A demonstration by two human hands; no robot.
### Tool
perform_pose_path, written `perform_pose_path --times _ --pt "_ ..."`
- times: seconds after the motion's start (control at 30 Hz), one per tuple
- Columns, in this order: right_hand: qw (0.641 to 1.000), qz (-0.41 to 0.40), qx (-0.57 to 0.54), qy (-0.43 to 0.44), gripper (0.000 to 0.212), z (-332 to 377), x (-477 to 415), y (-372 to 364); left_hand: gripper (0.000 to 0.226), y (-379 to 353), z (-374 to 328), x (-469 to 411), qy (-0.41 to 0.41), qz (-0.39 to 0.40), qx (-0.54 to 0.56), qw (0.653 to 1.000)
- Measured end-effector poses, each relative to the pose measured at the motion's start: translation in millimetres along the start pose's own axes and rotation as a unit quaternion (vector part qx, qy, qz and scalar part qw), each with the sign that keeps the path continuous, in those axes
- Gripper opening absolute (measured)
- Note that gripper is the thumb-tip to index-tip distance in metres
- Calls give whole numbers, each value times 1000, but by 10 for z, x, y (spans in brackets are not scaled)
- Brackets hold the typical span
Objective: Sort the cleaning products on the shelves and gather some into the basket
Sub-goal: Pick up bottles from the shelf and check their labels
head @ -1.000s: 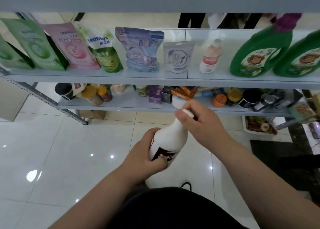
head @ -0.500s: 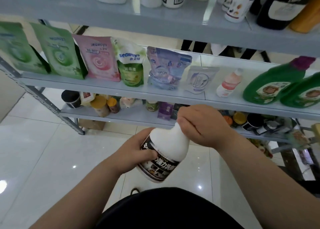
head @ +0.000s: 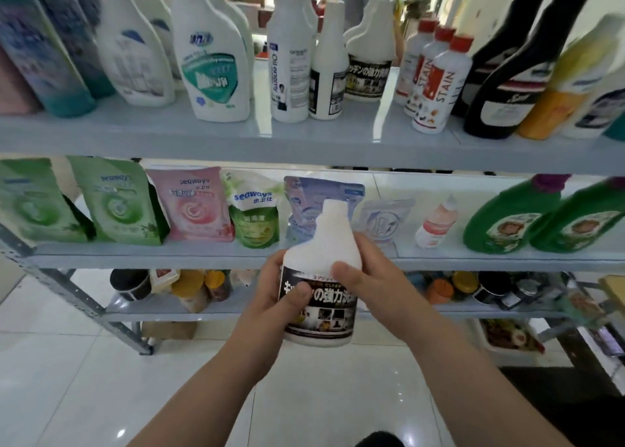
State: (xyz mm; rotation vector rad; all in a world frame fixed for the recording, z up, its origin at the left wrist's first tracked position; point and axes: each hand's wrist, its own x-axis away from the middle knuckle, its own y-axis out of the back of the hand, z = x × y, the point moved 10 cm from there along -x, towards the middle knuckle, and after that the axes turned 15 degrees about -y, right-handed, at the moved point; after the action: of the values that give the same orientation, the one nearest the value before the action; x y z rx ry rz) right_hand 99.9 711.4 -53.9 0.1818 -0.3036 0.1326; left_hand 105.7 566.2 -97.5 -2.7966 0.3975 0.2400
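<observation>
A white bottle with a dark label [head: 324, 243] is held upright at the centre of the frame, in front of the middle shelf [head: 169, 256]. It is grasped by both hands. The left hand [head: 274, 299] is wrapped round the labelled body from the frame's left, with the thumb laid across the label. The right hand [head: 370, 279] is curled round the shoulder from the frame's right, with the thumb pressed on the white plastic. The label is turned toward the camera, probably so that it can be read and matched. The neck is left free and points upward.

In the upper centre, a matching bottle [head: 368, 64] is seen standing on the top shelf [head: 304, 144] among other white bottles, with bare shelf in front of it. Like products appear to be grouped there, so that spot is judged the likely destination. Behind the hands, refill pouches [head: 192, 206] are lined up leaning along the middle shelf, and green jugs [head: 500, 218] are set at its right end. No basket can be made out with certainty.
</observation>
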Motion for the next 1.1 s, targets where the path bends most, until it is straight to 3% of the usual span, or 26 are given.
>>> perform_pose_path --times 0.13,0.23,0.33,0.4,0.47,0.57,0.67,0.8,0.83,0.93,1.1 --pt "993 -40 -99 43 65 265 -36 347 58 -370 -214 -509 -37 47 20 998" --pt "982 -82 -143 96 66 594 -19 774 45 -702 -421 -911 -61 80 -53 994" --pt "970 -117 -164 136 71 853 -3 1212 59 -973 -682 -1360 -86 116 -150 978" --pt "961 -144 -181 149 81 959 -20 1493 59 -1105 -932 -1697 -132 112 -196 965" --pt "956 -162 -182 164 79 1055 -60 1734 45 -1158 -1152 -2108 -174 66 -247 951" --pt "952 -181 -158 189 63 1184 -137 2027 56 -1358 -1372 -2771 -216 39 -352 910" --pt "950 -191 -149 198 62 1236 -264 2236 74 -1547 -1459 -3430 -220 37 -449 865" --pt "950 -175 -143 217 59 1308 -411 2396 64 -1644 -1334 -4159 -180 35 -556 811" --pt "951 -171 -140 218 60 1318 -444 2428 73 -1604 -1279 -4258 -166 18 -586 793" --pt "952 -162 -130 224 59 1342 -515 2498 107 -1490 -1177 -4344 -165 -21 -599 783" --pt "952 -149 -122 237 57 1379 -611 2534 99 -1500 -1194 -4231 -236 -47 -686 687"
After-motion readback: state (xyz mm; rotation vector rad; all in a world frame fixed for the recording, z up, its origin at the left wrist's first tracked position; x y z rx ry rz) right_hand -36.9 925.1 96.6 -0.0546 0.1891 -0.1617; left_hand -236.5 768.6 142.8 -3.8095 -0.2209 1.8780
